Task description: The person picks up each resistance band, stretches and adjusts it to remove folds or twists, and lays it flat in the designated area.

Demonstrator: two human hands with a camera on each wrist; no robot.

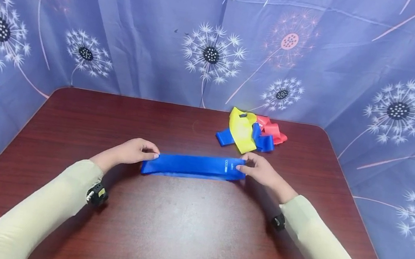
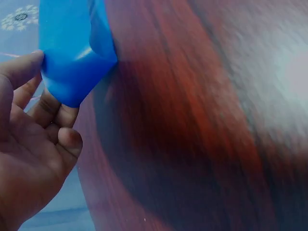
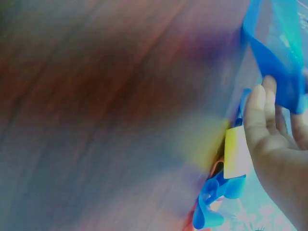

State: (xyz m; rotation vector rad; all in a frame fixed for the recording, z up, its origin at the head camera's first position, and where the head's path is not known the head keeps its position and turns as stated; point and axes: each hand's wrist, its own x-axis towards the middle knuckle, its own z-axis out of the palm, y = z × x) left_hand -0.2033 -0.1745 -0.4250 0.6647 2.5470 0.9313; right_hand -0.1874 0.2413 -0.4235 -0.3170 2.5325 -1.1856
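Note:
A flat blue resistance band [image 1: 191, 166] is stretched out sideways between both hands, with small white print near its right end. My left hand [image 1: 134, 152] pinches the upper left corner between thumb and fingers. At the other end my right hand [image 1: 261, 172] grips the band in the same way, thumb in front. The left wrist view shows the blue band [image 2: 72, 62] as an open loop, its end folded round the fingertips. In the right wrist view, the other end of the band [image 3: 281, 79] hangs over the fingers, its two layers apart.
Behind my right hand lies a loose pile of bands: a yellow band [image 1: 243, 130], a red band [image 1: 272, 129] and a blue band [image 1: 265, 142]. They rest on the brown wooden table [image 1: 114, 121]. A patterned blue curtain [image 1: 150, 52] surrounds the table's back and sides.

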